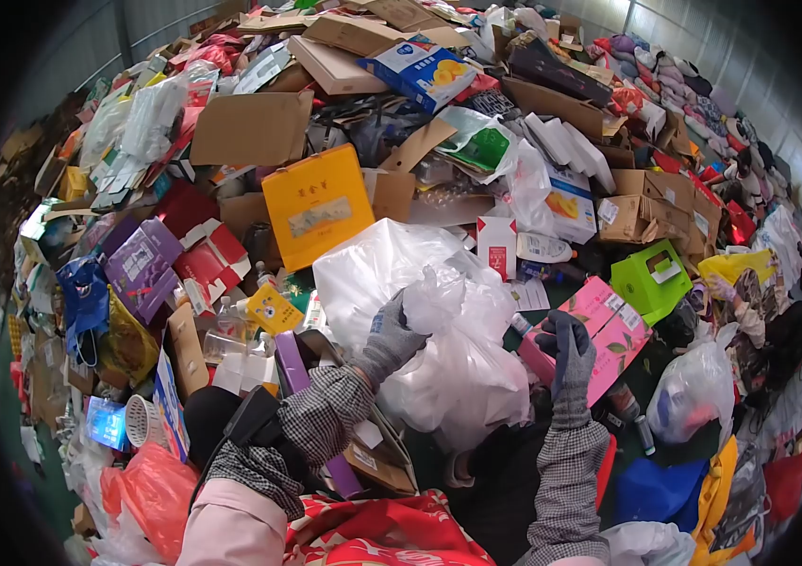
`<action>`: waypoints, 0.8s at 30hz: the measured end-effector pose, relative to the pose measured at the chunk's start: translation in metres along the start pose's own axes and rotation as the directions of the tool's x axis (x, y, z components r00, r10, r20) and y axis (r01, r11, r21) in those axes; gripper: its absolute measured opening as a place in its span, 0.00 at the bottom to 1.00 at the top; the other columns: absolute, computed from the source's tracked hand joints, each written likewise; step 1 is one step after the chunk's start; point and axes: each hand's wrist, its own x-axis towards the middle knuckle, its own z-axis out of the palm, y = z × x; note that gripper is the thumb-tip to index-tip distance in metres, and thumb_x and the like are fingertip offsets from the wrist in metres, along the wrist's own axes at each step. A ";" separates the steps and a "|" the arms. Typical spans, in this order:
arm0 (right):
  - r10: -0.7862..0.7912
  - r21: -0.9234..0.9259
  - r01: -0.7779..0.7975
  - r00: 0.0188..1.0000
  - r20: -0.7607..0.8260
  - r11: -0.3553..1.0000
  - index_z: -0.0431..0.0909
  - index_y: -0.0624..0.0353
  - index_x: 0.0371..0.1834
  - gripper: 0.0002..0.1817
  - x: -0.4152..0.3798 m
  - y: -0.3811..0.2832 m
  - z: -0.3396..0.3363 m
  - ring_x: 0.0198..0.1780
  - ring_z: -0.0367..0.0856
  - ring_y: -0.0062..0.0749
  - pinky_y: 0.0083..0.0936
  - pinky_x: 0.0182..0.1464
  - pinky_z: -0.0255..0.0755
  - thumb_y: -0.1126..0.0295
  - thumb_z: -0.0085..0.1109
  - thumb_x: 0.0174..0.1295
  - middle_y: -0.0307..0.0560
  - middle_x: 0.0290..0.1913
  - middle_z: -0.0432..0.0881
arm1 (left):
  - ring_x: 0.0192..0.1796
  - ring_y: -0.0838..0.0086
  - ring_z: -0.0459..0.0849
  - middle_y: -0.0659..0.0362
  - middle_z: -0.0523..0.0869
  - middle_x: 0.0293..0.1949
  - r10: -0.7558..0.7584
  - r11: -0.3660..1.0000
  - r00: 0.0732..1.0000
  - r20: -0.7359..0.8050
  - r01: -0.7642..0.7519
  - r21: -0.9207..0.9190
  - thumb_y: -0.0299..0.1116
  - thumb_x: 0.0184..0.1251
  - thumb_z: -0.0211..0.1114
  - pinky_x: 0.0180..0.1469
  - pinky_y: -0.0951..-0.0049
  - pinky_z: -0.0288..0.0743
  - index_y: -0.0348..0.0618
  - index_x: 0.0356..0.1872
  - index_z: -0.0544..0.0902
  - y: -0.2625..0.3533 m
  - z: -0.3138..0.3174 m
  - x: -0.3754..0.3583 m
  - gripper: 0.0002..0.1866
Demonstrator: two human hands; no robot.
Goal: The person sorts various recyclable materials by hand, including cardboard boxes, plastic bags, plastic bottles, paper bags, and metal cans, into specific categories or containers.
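In a grey knit glove, my left hand (pixel 390 341) is closed on the gathered top of a translucent white plastic bag (pixel 458 368). The bag is puffed out and hangs in front of me; its contents do not show. My right hand (pixel 566 351), gloved too, is held up to the right of the bag with its fingers curled. Whatever lies in those fingers, if anything, is hidden. Just behind that hand is a pink box (pixel 616 344) with a leaf print. Checked sleeve covers reach over both forearms.
A high heap of cardboard, bags and packaging rises ahead, with a yellow box (pixel 314 203) and a green carton (pixel 651 281). A filled clear bag (pixel 693 391) stands at the right. Further right, another person's arm (pixel 741 307) reaches into the heap. An orange-red bag (pixel 151 495) lies lower left.
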 end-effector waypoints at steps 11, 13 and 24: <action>-0.154 -0.048 0.155 0.988 0.028 0.987 0.75 0.61 0.50 0.18 0.016 0.024 -0.026 0.34 0.80 0.28 0.24 0.37 0.75 0.60 0.52 0.64 0.45 0.39 0.81 | 0.30 0.77 0.80 0.55 0.81 0.39 -0.093 0.995 0.990 -0.108 0.096 0.024 0.28 0.46 0.69 0.33 0.76 0.77 0.39 0.60 0.67 0.009 0.016 0.022 0.35; -0.232 -0.175 0.233 0.972 0.026 0.957 0.74 0.61 0.53 0.20 0.010 0.012 -0.031 0.41 0.79 0.32 0.25 0.44 0.73 0.59 0.49 0.65 0.46 0.45 0.79 | 0.33 0.72 0.81 0.50 0.81 0.40 0.078 0.994 0.978 -0.194 -0.092 -0.063 0.22 0.45 0.63 0.39 0.73 0.77 0.36 0.62 0.65 0.007 0.021 0.059 0.36; -0.207 -0.310 0.187 0.978 -0.032 0.932 0.73 0.61 0.55 0.22 0.024 0.065 -0.019 0.48 0.77 0.36 0.29 0.50 0.71 0.59 0.50 0.63 0.47 0.50 0.78 | 0.33 0.68 0.83 0.52 0.83 0.41 0.078 0.786 0.814 -0.576 -0.405 -0.467 0.22 0.46 0.58 0.30 0.73 0.77 0.41 0.60 0.68 0.126 -0.102 0.121 0.33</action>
